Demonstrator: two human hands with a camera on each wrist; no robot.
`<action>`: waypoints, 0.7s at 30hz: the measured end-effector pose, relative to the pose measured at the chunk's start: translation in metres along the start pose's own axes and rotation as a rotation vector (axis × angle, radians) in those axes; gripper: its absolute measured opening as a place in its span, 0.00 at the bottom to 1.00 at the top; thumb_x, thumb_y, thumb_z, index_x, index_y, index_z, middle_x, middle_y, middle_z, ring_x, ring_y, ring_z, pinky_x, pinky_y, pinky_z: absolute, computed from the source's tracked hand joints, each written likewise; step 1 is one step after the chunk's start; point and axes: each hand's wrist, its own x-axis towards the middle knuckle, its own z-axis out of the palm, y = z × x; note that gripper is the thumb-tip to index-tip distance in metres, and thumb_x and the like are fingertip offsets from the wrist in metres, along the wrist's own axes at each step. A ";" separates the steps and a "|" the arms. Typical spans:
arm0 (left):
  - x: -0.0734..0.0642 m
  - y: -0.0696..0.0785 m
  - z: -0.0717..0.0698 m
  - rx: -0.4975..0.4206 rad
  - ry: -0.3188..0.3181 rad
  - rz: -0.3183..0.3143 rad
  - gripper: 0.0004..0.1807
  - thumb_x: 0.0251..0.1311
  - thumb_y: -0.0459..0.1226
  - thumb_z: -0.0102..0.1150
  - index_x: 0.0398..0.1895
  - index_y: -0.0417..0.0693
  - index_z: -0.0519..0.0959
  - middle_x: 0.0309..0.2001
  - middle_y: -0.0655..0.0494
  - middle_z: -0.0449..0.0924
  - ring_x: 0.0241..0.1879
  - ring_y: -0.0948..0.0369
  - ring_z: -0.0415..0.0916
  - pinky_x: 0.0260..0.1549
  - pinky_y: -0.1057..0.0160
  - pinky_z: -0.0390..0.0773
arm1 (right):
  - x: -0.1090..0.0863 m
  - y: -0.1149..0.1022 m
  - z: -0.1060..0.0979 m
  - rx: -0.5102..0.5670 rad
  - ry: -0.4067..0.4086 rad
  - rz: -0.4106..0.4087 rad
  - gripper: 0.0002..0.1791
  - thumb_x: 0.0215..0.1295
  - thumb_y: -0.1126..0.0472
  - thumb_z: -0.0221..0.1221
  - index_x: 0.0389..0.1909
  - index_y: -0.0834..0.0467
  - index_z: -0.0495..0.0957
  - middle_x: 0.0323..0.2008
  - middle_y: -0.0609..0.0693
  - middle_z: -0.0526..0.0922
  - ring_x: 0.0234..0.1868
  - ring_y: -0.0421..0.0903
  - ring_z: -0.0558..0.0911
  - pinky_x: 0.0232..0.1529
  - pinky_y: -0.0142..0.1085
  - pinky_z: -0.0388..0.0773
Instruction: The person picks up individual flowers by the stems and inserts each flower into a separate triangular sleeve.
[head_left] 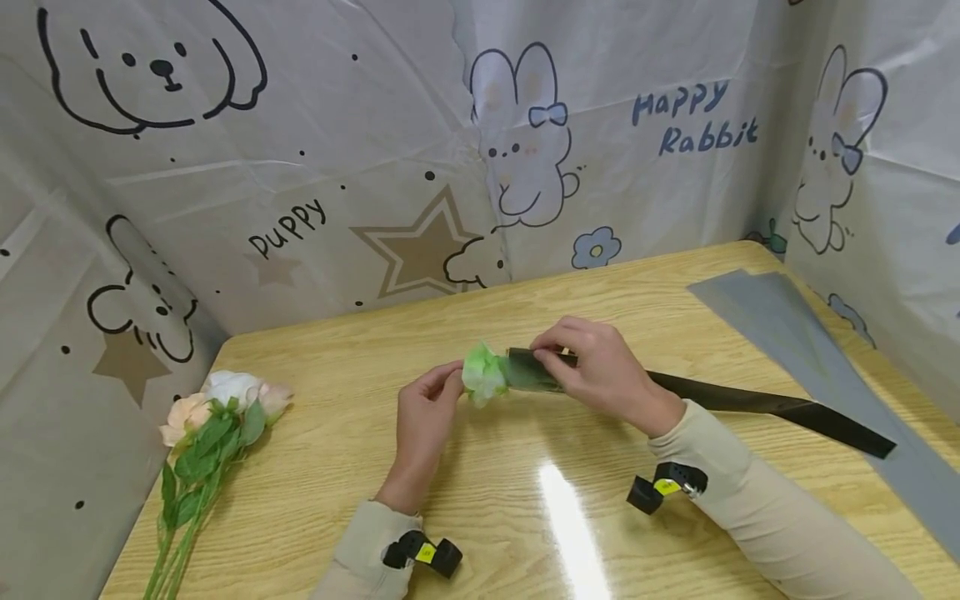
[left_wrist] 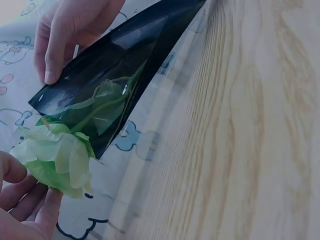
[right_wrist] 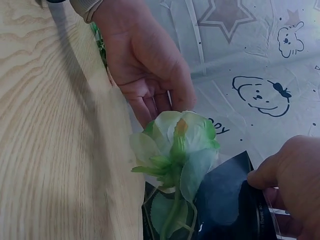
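Note:
In the head view my left hand [head_left: 426, 425] pinches the edge of a pale green and white artificial rose [head_left: 484, 375]. Its stem and leaves run down inside a long, narrow flower sleeve [head_left: 720, 392], black with a clear front. The bloom sticks out past the sleeve's wide mouth, and the stem [left_wrist: 107, 104] shows through the clear side in the left wrist view. My right hand [head_left: 606, 373] holds the upper edge of the sleeve near that mouth, between thumb and fingers. From there the sleeve tapers off to the right, beyond my right hand.
Several artificial roses [head_left: 225, 408], white and peach with green stems, lie at the table's left side. Grey translucent wrapping sheets [head_left: 825, 375] are spread along the right edge. A printed cloth [head_left: 315, 167] hangs around the wooden table [head_left: 322, 467].

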 end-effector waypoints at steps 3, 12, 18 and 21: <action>-0.002 0.002 0.001 0.013 -0.002 0.008 0.12 0.73 0.44 0.59 0.50 0.55 0.89 0.49 0.54 0.90 0.47 0.64 0.86 0.56 0.57 0.84 | -0.001 0.000 0.001 0.001 -0.002 -0.006 0.03 0.66 0.65 0.68 0.38 0.58 0.89 0.34 0.50 0.89 0.35 0.42 0.86 0.36 0.36 0.86; -0.006 0.005 0.004 0.052 -0.010 0.034 0.12 0.73 0.44 0.60 0.52 0.54 0.88 0.52 0.54 0.90 0.49 0.63 0.85 0.53 0.62 0.82 | -0.002 -0.001 0.004 -0.002 -0.001 -0.010 0.03 0.66 0.65 0.68 0.38 0.58 0.89 0.35 0.50 0.89 0.35 0.41 0.86 0.35 0.36 0.85; -0.007 0.005 0.006 0.039 -0.020 0.040 0.12 0.72 0.41 0.61 0.52 0.52 0.88 0.51 0.51 0.90 0.44 0.64 0.84 0.43 0.70 0.82 | -0.002 -0.002 0.005 -0.007 -0.004 -0.005 0.03 0.66 0.65 0.69 0.38 0.58 0.89 0.34 0.50 0.89 0.35 0.41 0.86 0.35 0.36 0.86; -0.009 0.006 0.007 0.038 -0.022 0.044 0.12 0.72 0.41 0.61 0.52 0.52 0.88 0.52 0.52 0.89 0.44 0.64 0.84 0.43 0.71 0.81 | -0.002 -0.003 0.006 -0.003 -0.012 0.001 0.03 0.66 0.65 0.68 0.38 0.58 0.89 0.35 0.50 0.89 0.35 0.41 0.86 0.36 0.36 0.86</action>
